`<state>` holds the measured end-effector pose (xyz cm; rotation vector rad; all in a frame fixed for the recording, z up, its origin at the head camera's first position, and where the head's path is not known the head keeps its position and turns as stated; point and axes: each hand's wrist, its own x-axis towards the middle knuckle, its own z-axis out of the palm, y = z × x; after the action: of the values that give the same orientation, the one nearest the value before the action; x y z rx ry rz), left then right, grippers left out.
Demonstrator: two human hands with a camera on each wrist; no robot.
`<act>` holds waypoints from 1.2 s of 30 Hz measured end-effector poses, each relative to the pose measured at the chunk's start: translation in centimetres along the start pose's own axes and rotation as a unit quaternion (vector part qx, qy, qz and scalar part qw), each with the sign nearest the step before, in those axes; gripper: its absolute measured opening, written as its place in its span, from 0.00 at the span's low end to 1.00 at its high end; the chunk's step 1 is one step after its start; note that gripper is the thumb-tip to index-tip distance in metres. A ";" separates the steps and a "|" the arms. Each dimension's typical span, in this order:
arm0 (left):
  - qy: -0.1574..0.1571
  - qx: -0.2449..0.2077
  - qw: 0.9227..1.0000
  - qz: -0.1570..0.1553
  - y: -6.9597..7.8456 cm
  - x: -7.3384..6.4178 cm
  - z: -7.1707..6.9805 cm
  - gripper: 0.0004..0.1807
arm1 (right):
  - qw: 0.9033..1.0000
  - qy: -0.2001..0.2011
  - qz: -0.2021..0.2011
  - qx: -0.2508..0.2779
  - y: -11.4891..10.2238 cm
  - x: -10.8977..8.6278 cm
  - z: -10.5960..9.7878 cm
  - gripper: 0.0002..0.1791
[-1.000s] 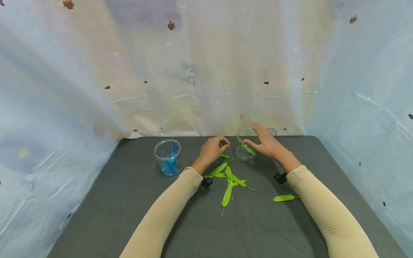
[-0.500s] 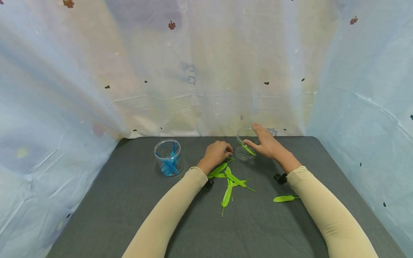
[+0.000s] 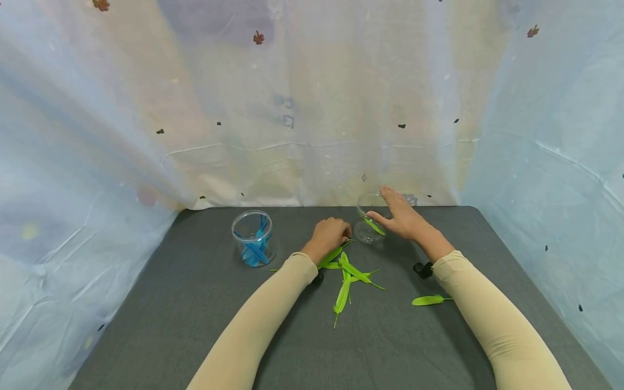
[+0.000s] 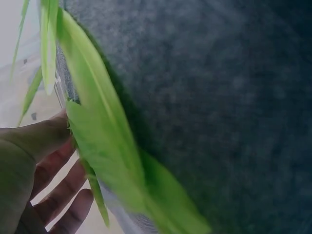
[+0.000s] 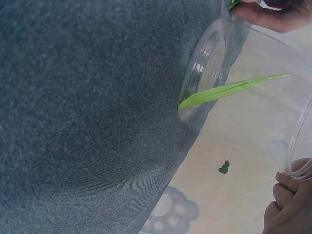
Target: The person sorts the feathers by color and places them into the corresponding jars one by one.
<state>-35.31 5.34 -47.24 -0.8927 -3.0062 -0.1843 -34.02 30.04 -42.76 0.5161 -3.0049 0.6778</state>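
My left hand (image 3: 329,236) is low over the table at the far end of a loose pile of green feathers (image 3: 343,287). In the left wrist view its thumb and fingers pinch a green feather (image 4: 97,192), partly hidden behind a larger one. My right hand (image 3: 403,218) holds the side and rim of a clear plastic jar (image 5: 253,122), with thumb in front and fingers behind. The jar stands upright, with one green feather (image 5: 219,92) leaning inside it.
A second clear jar (image 3: 237,225) with several blue feathers (image 3: 255,252) stands to the left. One green feather (image 3: 427,300) lies apart near my right forearm. A patterned curtain (image 3: 312,108) hangs behind the dark table (image 3: 195,325).
My left hand has moved slightly right and down to the feather at the pile's far end, and its fingers have closed on it. The right hand and jar have stayed put.
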 end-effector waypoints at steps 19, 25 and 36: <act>0.032 0.025 0.999 0.012 -0.5 -0.4 0.0 0.06 | 1.000 0.004 -0.003 0.002 0.0 0.1 0.2 0.58; 0.076 -0.013 0.997 0.004 -1.2 -0.4 -1.0 0.11 | 1.000 0.005 -0.004 0.003 0.2 0.1 0.2 0.59; 0.172 -0.145 0.974 0.008 -2.0 -0.7 -4.3 0.10 | 1.000 0.003 0.001 0.003 0.0 0.1 0.1 0.59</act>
<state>-35.95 2.80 -43.23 -0.8005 -2.6869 -0.7127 -34.10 29.97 -42.84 0.5114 -2.9996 0.6865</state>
